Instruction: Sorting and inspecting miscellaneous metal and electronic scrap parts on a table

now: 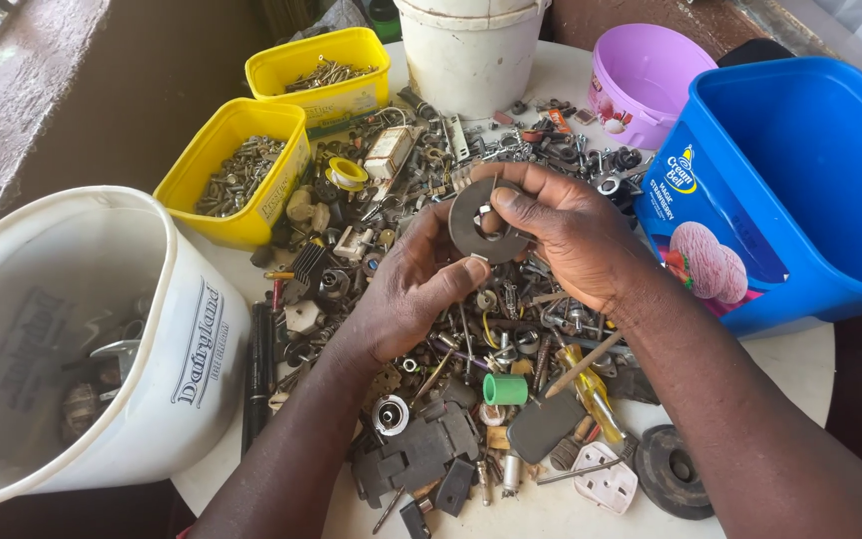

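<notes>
A flat dark metal disc (478,221) with a centre hole is held upright between both hands, above the middle of the heap. The right hand (563,232) is closed on its upper right edge, thumb pressed near the hole; the left hand (413,284) is closed on its lower edge, thumb laid along the rim. Each grip is thus shut on the disc, and nothing else is seen in either.

Beneath the hands a mixed pile of hardware (471,329) is spread over the white round tabletop (551,509): screws, washers, a green cap (504,389), a yellow-handled screwdriver (591,384) and a white plug (606,477). Screws have been gathered in two yellow tubs (241,170). A few parts lie in the white bucket (72,329) at the left, while the blue tub (800,170) and the lilac tub (646,80) appear nearly bare. Much of the heap is judged to remain unsorted.
</notes>
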